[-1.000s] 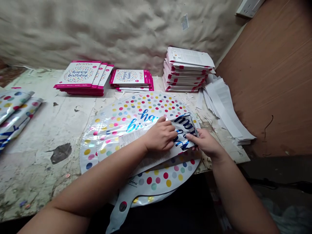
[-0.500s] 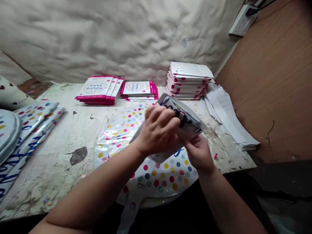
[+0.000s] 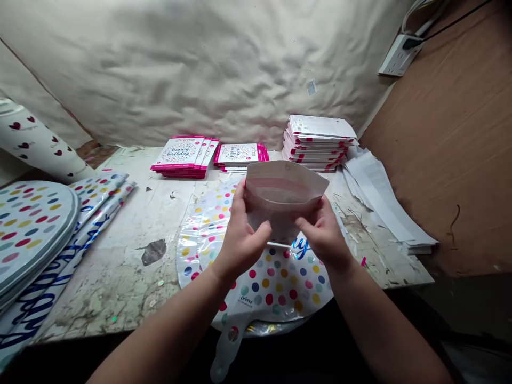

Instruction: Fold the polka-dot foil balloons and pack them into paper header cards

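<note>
Between my hands is a white paper envelope (image 3: pixel 280 213) with its mouth bowed apart toward me; what lies inside is hard to make out. My left hand (image 3: pixel 245 240) is closed on its left edge, thumb on the near face. On the right edge, my right hand (image 3: pixel 326 232) grips it the same way. Beneath them a flat foil balloon (image 3: pixel 276 288) with coloured dots and blue lettering lies on the worktable, its tail hanging over the front edge.
Pink-and-white "happy birthday" packets (image 3: pixel 180 154) and a smaller pile (image 3: pixel 241 153) stand at the back. Right of them rises a tall packet stack (image 3: pixel 320 138) beside loose white paper strips (image 3: pixel 392 202). Dotted foil balloons (image 3: pixel 36 229) and a heart-printed roll (image 3: pixel 40 141) occupy the left.
The folded piece with blue lettering no longer shows in my hands. My left hand has moved down from the top to the envelope's left side, and the envelope's mouth now faces me.
</note>
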Available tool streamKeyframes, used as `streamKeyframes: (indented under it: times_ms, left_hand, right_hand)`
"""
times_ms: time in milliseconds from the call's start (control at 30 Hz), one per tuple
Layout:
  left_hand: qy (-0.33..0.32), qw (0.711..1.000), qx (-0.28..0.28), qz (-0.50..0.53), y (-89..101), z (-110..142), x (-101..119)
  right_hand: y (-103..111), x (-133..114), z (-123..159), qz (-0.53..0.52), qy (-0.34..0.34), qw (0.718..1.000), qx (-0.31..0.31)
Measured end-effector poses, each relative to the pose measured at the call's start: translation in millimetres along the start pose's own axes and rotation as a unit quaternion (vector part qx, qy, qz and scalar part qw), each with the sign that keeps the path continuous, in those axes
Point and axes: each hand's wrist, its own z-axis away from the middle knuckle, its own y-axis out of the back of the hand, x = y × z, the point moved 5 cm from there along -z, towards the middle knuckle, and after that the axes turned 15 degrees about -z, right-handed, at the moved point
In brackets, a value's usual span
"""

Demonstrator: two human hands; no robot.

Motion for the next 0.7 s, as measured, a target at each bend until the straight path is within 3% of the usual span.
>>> streamKeyframes:
  times_ms: [67,133,233,300,367,467,567,700]
  left_hand:
    - [0.014,0.999,-0.01,0.046,6.9,-3.1,4.1]
    - [0.062,0.99,-0.069,0.102,12.0,-3.9,3.6]
    - [0.174,0.956,-0.186,0.145,15.2,7.2,-7.9]
    - [0.261,0.926,-0.227,0.15,15.1,22.2,-22.6]
    - [0.341,0.901,-0.221,0.151,13.5,39.2,-38.9]
    - [0.419,0.879,-0.179,0.14,8.1,61.5,-55.8]
    - [0.44,0.873,-0.167,0.128,0.5,74.2,-59.5]
    - [0.423,0.886,-0.164,0.096,-3.5,78.9,-56.9]
  right_hand:
    - [4.9,-10.9,-2.6,0.009,0.015,1.0,0.007]
    - [11.9,-18.1,-7.3,0.013,-0.003,1.0,0.004]
    - [25.4,-13.4,-16.3,0.035,-0.102,0.994,-0.007]
    - [34.1,-2.9,-20.3,0.117,-0.167,0.979,-0.017]
    - [39.2,3.4,-21.5,0.267,-0.155,0.951,-0.017]
    - [19.6,6.4,-9.5,0.433,-0.032,0.896,-0.092]
    - [-15.3,16.9,18.5,0.443,0.016,0.865,-0.235]
    - [-35.2,25.8,37.9,0.462,0.027,0.844,-0.27]
